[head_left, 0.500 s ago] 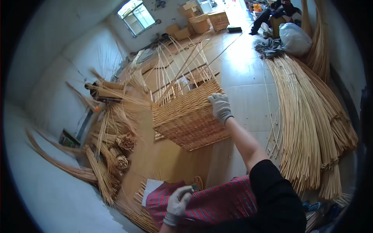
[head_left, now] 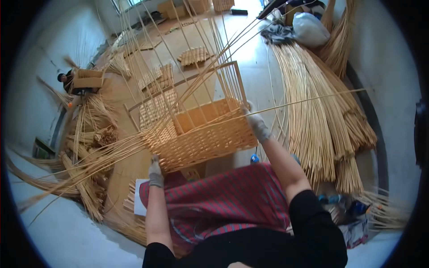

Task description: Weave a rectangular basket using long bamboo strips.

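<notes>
A half-woven wicker basket (head_left: pixel 205 145) with tall upright rods is held in front of my lap, its open top facing up and away. My gloved right hand (head_left: pixel 257 123) grips its right end near the rim. At the near left lower corner my gloved left hand (head_left: pixel 155 173) closes on the wicker; the fingertips are partly hidden by the basket. Loose long rods stick out from the basket to the left and right. A wooden frame (head_left: pixel 240 85) stands around the upright rods on the far side. Red-and-blue checked cloth (head_left: pixel 223 196) covers my lap.
Long bundles of wicker rods (head_left: pixel 313 111) lie on the floor to the right, below a white sack (head_left: pixel 310 29). Shorter bundles (head_left: pixel 85 156) lie along the left wall. Woven panels (head_left: pixel 194 56) rest on the floor beyond the basket. A person (head_left: pixel 66 80) sits at the far left.
The basket has come closer and turned, its opening now showing more. My left hand has moved from my lap onto its left corner. The right hand still holds the right end.
</notes>
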The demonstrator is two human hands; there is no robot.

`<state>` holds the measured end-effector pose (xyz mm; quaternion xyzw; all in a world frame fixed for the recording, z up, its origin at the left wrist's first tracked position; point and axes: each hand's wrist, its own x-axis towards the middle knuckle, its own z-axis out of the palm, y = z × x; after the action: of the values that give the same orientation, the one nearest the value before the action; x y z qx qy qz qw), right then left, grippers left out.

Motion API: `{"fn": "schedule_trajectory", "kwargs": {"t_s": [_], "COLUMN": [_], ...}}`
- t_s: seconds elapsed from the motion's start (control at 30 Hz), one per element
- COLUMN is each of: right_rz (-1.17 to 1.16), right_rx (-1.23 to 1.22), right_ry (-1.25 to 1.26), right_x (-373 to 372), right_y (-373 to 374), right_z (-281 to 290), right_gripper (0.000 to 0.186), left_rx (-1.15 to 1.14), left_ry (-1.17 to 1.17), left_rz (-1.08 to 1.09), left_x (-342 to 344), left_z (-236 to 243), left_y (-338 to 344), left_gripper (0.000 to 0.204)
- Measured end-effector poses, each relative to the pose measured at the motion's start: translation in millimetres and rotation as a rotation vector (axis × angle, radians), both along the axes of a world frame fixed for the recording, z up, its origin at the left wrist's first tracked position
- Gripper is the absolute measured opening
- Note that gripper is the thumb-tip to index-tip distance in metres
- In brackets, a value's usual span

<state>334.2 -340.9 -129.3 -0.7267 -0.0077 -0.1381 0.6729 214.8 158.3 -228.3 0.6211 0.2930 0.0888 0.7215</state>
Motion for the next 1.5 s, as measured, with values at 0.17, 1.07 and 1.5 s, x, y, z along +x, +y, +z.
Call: {"fn": "schedule_trajectory", "kwargs": {"t_s": [0.17,1.07,1.5], "right_rz": [0.143,-0.342,0.537], "right_rx": [0.281,-0.550,0.076], "right_ry": [0.202,0.018,0.251], "right_x": [-60.4,-220.2,-229.0], "right_y": [19.6,-9.7,103.4], "right_z": [-1.9,10.4,99.7], "right_gripper": [0.036,0.060,0.025], "left_rx": [0.362,0.706,0.859], "left_ry": [0.091,-0.076,-0.374], "left_rz": [-0.061,-0.089,-0.152], "left_x": [-53.5,-152.1,-142.2], "left_z": [-36.7,74.5,128.3], "left_y": [58.4,-119.9,-164.5], "left_gripper": [0.081,0.070,0.031]}}
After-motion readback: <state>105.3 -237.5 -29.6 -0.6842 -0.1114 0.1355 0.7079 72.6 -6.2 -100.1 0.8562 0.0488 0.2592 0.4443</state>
